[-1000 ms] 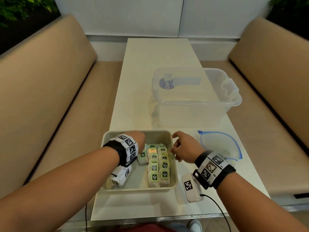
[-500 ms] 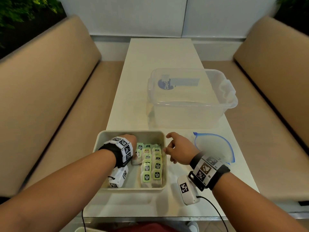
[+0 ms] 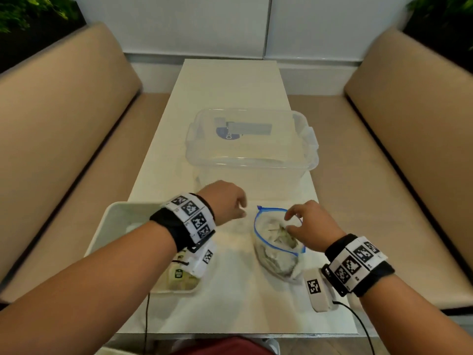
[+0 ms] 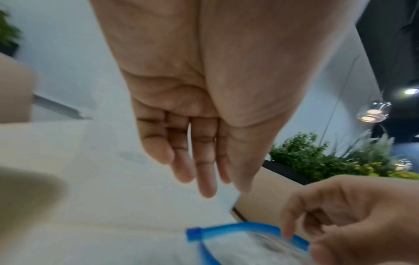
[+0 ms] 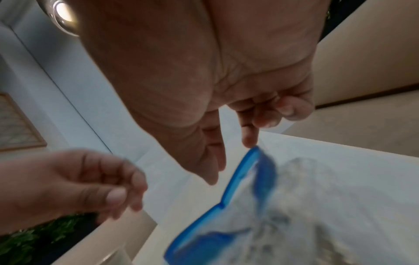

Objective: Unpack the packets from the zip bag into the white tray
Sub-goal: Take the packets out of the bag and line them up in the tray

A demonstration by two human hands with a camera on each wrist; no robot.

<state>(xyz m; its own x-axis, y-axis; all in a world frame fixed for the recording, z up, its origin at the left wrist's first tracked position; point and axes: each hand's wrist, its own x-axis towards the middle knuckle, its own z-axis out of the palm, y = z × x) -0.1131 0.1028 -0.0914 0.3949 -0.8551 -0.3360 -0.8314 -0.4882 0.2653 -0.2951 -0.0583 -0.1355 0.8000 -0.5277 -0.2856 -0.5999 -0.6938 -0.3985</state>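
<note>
The clear zip bag with a blue rim lies right of the white tray, mouth gaping, pale packets bunched inside. My right hand is at that mouth. In the right wrist view its forefinger tip touches the top of the rim and the thumb stays just clear of it. My left hand hovers over the table between tray and bag, fingers relaxed and holding nothing. Green-labelled packets show in the tray's near right corner; my left forearm hides the others.
A clear plastic bin stands just behind both hands, filling the table's width. Beige benches run along both sides. A cable trails from my right wrist over the table's near edge.
My left hand has come up out of the tray and moved right, toward the bag. My right hand has left the tray's right edge and reached the zip bag's mouth.
</note>
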